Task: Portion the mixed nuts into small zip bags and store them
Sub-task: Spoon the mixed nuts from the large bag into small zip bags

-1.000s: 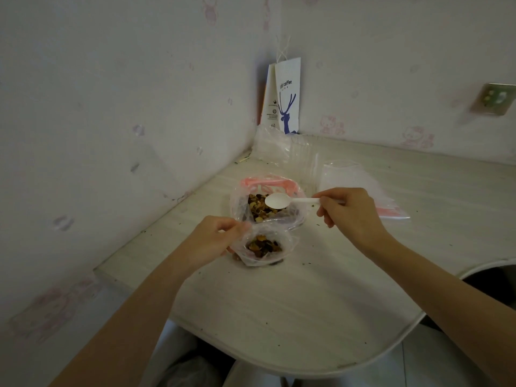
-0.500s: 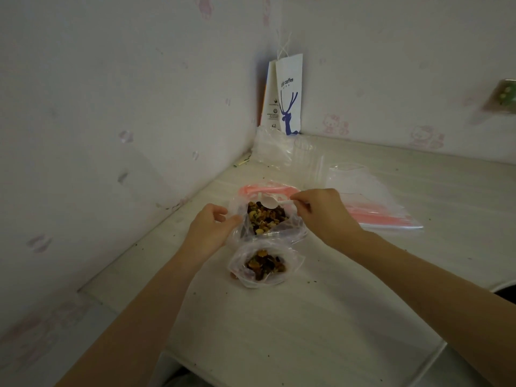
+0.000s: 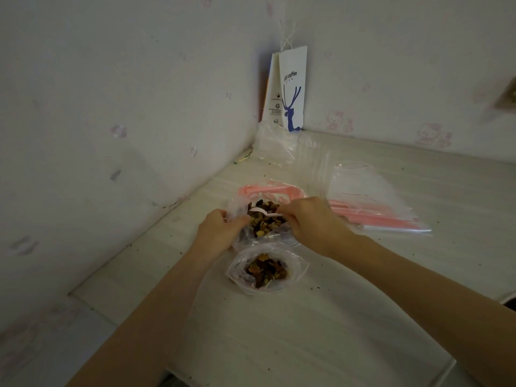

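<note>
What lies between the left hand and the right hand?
Head view: the open large nut bag, its rim held by the left hand, and the white spoon pinched by the right hand.

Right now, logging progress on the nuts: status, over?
Left hand grips rim of large nut bag; right hand holds white spoon in its nuts. Small zip bag nearer, open, part-filled. Nothing between bags.

We are in a home: cartoon-cat wallpaper (image 3: 339, 121) covers both walls behind the paper coffee bag (image 3: 291, 88), which stands at the corner of a pale wood-grain table (image 3: 307, 344), zip bags (image 3: 371, 196) before it.
</note>
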